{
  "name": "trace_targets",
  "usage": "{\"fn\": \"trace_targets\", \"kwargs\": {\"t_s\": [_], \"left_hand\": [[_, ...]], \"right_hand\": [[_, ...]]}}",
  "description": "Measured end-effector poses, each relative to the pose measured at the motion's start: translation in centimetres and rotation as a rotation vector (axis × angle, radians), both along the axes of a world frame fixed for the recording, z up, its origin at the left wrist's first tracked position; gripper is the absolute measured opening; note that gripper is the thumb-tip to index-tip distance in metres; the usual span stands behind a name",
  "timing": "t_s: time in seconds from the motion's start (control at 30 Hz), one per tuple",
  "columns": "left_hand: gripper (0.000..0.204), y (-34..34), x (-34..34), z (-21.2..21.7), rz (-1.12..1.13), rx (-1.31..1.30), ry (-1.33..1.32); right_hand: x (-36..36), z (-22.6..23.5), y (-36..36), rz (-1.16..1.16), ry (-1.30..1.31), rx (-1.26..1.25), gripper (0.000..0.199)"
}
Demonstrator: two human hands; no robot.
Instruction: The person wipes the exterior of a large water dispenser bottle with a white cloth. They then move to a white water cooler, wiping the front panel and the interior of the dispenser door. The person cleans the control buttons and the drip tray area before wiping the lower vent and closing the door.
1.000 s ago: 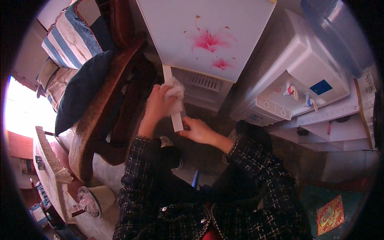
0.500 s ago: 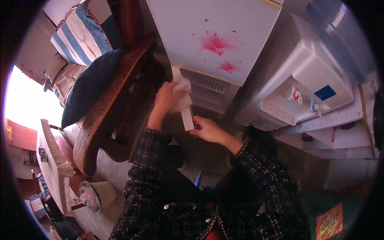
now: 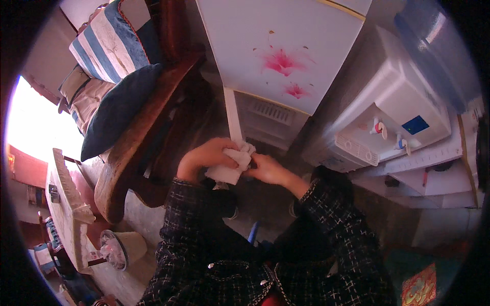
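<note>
Showing: a person in a dark checked jacket, seen from above, both hands joined at a white cloth (image 3: 230, 166) at mid-frame.
Left hand (image 3: 206, 157): closed over the cloth's left side, fingers curled around it, gripping it.
Right hand (image 3: 266, 170): fingers pinch the cloth's right edge; closed on it.
Cloth: bunched into a loose wad between the two hands, held in the air just below the near left corner of the white cabinet (image 3: 265, 51).
Cabinet: white, with pink flower prints on its face; a pale edge strip (image 3: 232, 118) runs down its left corner toward the hands, not touched by the cloth.
Right: a white water dispenser (image 3: 393, 117) with two taps, its blue bottle (image 3: 434, 41) at far right.
Left: a wooden bench (image 3: 132, 153) with a dark cushion (image 3: 120, 109) and a striped cushion (image 3: 109, 46).
Progress: judged from the frame, the cloth is being gathered or refolded; no wiping contact shows, so any cleaning of the cabinet looks paused or unfinished.
</note>
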State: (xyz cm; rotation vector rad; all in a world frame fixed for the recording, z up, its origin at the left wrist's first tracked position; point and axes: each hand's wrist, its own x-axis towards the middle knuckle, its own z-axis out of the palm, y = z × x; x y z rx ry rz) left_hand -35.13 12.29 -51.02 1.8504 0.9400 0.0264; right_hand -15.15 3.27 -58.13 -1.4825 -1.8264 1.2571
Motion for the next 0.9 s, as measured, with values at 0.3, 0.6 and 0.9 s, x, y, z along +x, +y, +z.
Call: {"fn": "trace_targets", "kwargs": {"t_s": [0.3,0.6,0.9], "left_hand": [[0.044,-0.4,-0.3,-1.1,0.093,0.372,-0.072],[0.041,2.2,2.7,-3.5,0.511,0.745,-0.054],[0.039,4.3,3.3,-5.4,0.509,0.828,-0.139]], "right_hand": [[-0.1,0.1,-0.2,-0.028,0.055,-0.051,0.046],[-0.5,0.5,-0.6,-0.058,0.097,-0.060,0.044],[-0.1,1.1,-0.4,-0.039,0.053,-0.098,0.043]]}}
